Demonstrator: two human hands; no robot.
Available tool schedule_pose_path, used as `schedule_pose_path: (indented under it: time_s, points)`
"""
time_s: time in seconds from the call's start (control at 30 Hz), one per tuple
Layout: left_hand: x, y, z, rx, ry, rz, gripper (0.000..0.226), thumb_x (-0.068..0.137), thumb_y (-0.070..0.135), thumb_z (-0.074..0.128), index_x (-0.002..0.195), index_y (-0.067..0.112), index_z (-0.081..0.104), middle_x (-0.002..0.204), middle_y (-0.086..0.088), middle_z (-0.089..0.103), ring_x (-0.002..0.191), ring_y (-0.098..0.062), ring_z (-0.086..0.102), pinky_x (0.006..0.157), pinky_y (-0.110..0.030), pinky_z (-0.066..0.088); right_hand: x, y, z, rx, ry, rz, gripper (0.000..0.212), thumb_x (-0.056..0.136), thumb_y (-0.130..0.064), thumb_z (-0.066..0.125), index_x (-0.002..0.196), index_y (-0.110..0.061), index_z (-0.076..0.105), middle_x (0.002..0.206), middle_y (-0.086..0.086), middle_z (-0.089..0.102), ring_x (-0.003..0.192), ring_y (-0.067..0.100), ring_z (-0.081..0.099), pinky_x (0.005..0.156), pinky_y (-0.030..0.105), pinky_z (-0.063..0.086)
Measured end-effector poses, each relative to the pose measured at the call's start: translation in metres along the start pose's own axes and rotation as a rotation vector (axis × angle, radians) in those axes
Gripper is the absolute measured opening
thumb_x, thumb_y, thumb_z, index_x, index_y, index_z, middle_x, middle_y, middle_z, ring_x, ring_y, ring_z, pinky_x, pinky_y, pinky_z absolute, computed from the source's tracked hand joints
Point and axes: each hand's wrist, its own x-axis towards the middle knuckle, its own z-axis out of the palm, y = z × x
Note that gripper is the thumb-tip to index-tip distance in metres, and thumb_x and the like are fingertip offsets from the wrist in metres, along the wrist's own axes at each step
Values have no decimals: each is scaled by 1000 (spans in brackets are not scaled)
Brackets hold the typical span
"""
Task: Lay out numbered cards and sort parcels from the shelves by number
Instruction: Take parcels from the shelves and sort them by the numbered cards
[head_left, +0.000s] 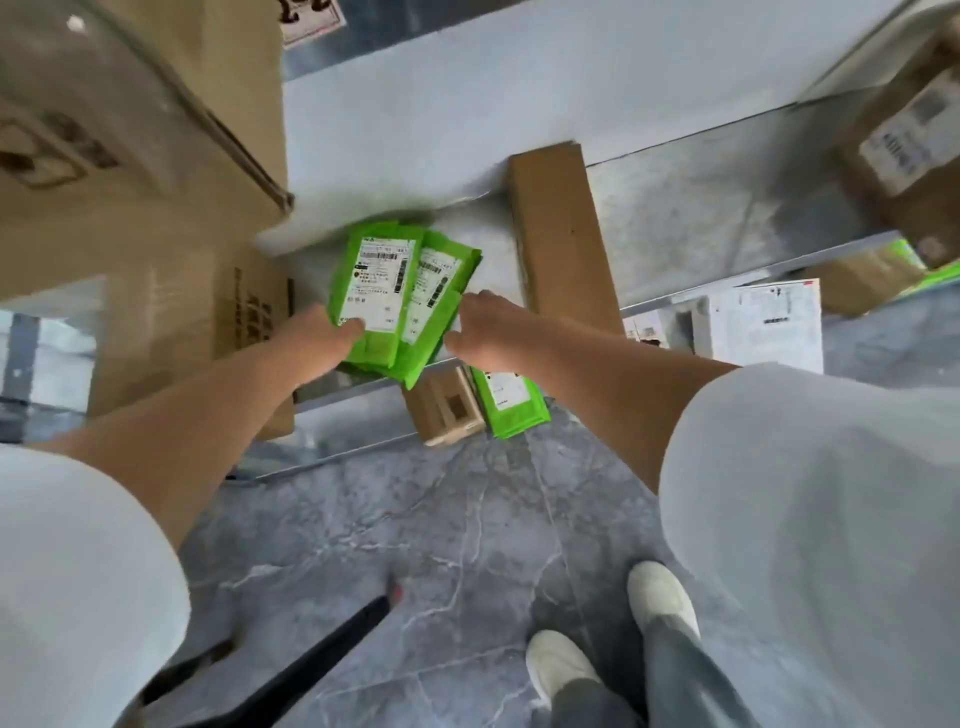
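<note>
Our white sleeves (805, 519) lead to the shelf (675, 218) edge, where left hand (332, 338) and right hand (480, 332) each pinch the near end of the green parcels (395, 291), long axis running away from us.
</note>
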Motion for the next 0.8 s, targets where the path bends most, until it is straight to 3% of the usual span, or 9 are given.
schedule_pose_path:
  time_s: [0.1, 0.27, 0.4, 0.5, 0.57, 0.67, 0.73, 0.8]
  points:
    - [15, -5, 6, -21, -98, -29, 48, 100, 39, 45, 135, 6, 48, 132, -18, 55, 115, -32, 53, 84, -30, 36, 19, 3, 17, 72, -27, 59, 36, 98, -24, 42, 129, -7, 48, 121, 13, 52, 101, 28, 55, 75, 33, 41]
    - [39, -19, 15, -189, -54, -87, 59, 93, 39, 60, 139, 7, 42, 137, -13, 52, 122, -31, 50, 95, -33, 38, 51, -4, 36, 232, -5, 93, 37, 94, -20, 41, 128, -7, 48, 122, 16, 48, 100, 24, 45, 75, 30, 36]
    - [50, -15, 24, -349, -125, -57, 84, 73, 43, 79, 142, 15, 39, 135, -2, 54, 119, -22, 52, 93, -27, 39, 61, -6, 37, 452, 38, 206, 39, 95, -27, 51, 124, -2, 46, 102, 10, 47, 70, 18, 51, 54, 28, 39]
    - [49, -3, 34, -364, -177, -18, 74, 71, 35, 83, 135, 17, 49, 124, 3, 59, 109, -17, 57, 88, -26, 42, 64, -11, 36, 706, 30, 271, 43, 92, -27, 56, 127, -5, 47, 121, 15, 54, 92, 28, 62, 68, 34, 57]
    - [47, 5, 39, -406, -210, -43, 61, 75, 36, 81, 127, 18, 55, 117, 2, 63, 103, -18, 60, 88, -29, 46, 58, -13, 36, 763, -29, 319, 46, 92, -30, 57, 129, -5, 47, 124, 17, 54, 103, 32, 61, 78, 40, 59]
    - [35, 15, 43, -610, -251, -210, 46, 89, 50, 59, 119, 16, 59, 111, -2, 67, 95, -20, 64, 89, -36, 51, 43, -7, 36, 519, -51, 361, 56, 98, -37, 45, 139, -1, 34, 130, 18, 45, 116, 33, 52, 95, 41, 49]
    - [29, 17, 48, -754, -219, -295, 40, 96, 46, 50, 120, 14, 59, 108, -6, 67, 94, -25, 64, 89, -41, 52, 31, -1, 36, 378, 3, 325, 54, 99, -32, 43, 141, 0, 29, 139, 20, 35, 126, 36, 41, 97, 39, 40]
    - [15, 19, 55, -844, -183, -322, 34, 98, 41, 49, 117, 15, 59, 105, -6, 67, 91, -24, 64, 85, -41, 53, 14, 4, 34, 349, -8, 291, 57, 100, -32, 43, 142, 0, 24, 142, 21, 30, 128, 37, 39, 97, 39, 41]
